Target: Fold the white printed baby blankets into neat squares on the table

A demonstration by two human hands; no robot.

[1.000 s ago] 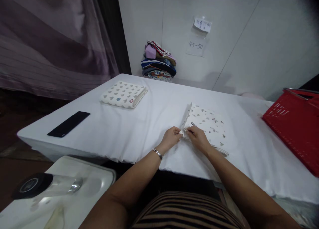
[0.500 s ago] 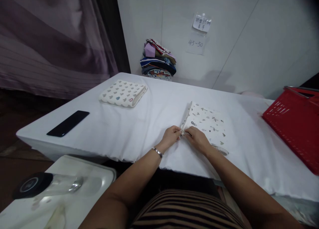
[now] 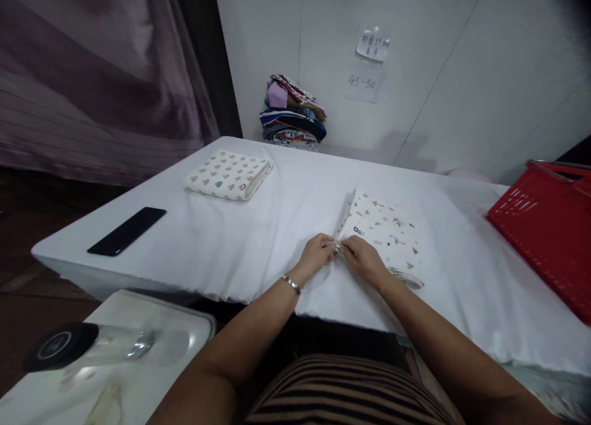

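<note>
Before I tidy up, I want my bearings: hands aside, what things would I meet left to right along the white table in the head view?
Flat black object, untouched folded cloth, held folded cloth, red basket.

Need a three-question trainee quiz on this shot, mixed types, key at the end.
1. Multiple choice: the left hand and right hand meet at which part of the folded cloth they touch, as the wearer sees it?
A) far right corner
B) near left corner
C) middle of the right edge

2. True or false: the metal bracelet is on the left wrist.

3. Fill in: as the wearer sees it, the second folded cloth lies to the ____ of the one at the hands.

Key: 1. B; 2. true; 3. left.
</note>
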